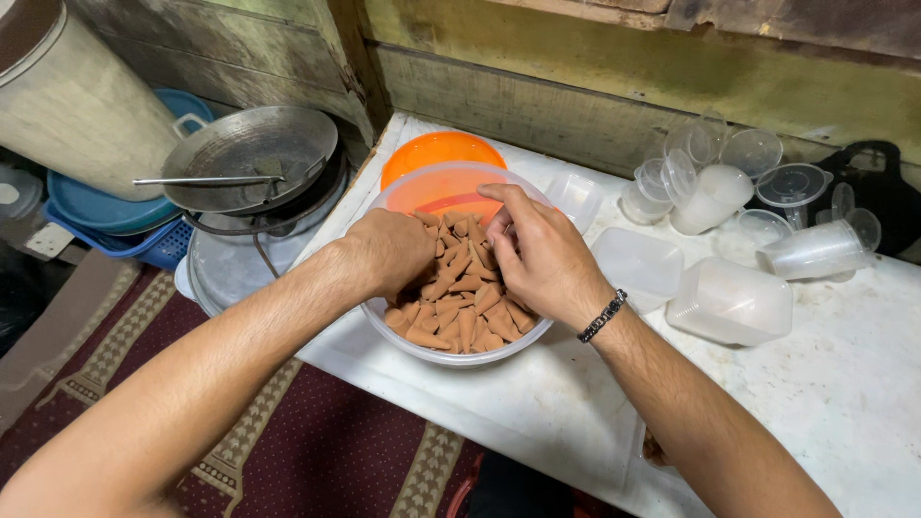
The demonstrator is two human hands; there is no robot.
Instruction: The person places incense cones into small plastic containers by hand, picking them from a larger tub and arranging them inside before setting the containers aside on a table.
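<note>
- Head view, centre: I see a clear plastic bowl (451,350) on the white table (844,403), holding a heap of small brown cones (460,307).
- Left hand (389,251): knuckles up, fingers buried in the cones at the bowl's left side; I cannot tell whether they are clamped on anything.
- Right hand (537,254): over the bowl's right half, fingertips drawn together and pressed into the heap; what they pinch is hidden. A dark bracelet (602,316) sits on the wrist.
- Handling, my judgement: the cones look light, dry and brittle, so best pinched at the wider base, gently.
- Far side: an orange lid (436,153) behind the bowl.
- Right: clear cups and lidded tubs (729,302), scattered.
- Left: metal pan (249,153) over a blue basket (144,245).
</note>
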